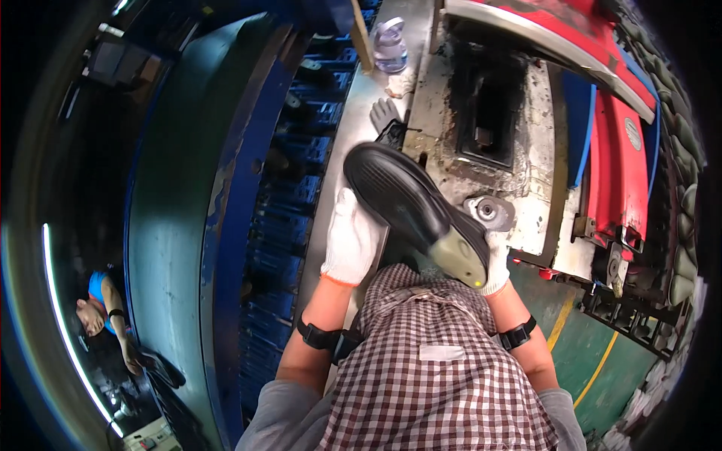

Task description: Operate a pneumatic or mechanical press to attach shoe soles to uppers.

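A black shoe [395, 194] with a ribbed sole is held tilted in front of my apron, toe up and to the left. Its other end is a smooth, pale olive-green part [459, 259]. My left hand [352, 234], in a white knit glove, grips the shoe's left side near the toe. Around the pale end closes my right hand [496, 263], also gloved in white; the shoe hides most of its fingers. Just beyond the toe, a grey glove [384, 113] and a black strap-like piece [392, 134] lie on the metal ledge [353, 113].
Red machine parts [617, 165] rise at the right, beside a stained metal bed [535, 113] with a dark opening. A clear plastic bottle [390, 46] stands far ahead. A green conveyor belt [177, 188] runs at left. Beyond it, another person [105, 308] reaches toward dark items.
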Motion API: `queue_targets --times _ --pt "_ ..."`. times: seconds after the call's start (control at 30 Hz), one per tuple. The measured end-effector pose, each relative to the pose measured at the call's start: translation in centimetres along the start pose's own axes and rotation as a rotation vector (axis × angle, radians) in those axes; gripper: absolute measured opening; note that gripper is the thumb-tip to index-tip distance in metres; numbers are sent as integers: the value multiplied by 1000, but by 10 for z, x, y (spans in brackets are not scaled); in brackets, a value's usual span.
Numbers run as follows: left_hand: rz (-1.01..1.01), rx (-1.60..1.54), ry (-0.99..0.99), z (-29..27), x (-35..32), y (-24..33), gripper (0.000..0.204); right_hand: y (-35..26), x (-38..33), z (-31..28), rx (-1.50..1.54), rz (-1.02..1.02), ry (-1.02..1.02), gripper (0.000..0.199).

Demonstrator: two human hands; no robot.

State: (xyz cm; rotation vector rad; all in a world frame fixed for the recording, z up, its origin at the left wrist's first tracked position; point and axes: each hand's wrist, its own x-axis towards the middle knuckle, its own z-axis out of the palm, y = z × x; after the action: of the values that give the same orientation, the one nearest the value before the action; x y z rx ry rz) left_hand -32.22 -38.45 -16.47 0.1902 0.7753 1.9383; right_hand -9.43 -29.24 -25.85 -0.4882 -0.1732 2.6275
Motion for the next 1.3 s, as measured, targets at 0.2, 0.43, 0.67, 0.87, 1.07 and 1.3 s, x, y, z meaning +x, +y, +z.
queue_targets --times 0.2,0.43,0.67,0.87,1.07,1.3 --pt "-118 -99 183 -40 -23 -21 52 9 44 79 -989 96 -116 72" --pt "-56 -5 689 -201 5 2 23 -28 55 50 -2283 -872 140 31" --pt "-47 500 946 -324 77 75 23 -42 48 12 -2420 -932 380 22" --pt "21 1499 1396 -422 84 113 59 -39 55 13 -2373 -937 238 25" --pt "129 1675 1294 -386 27 63 81 -40 51 7 -2417 -851 310 30" --pt "229 233 1569 -523 -185 146 46 -42 53 -1 -2430 -803 282 30"
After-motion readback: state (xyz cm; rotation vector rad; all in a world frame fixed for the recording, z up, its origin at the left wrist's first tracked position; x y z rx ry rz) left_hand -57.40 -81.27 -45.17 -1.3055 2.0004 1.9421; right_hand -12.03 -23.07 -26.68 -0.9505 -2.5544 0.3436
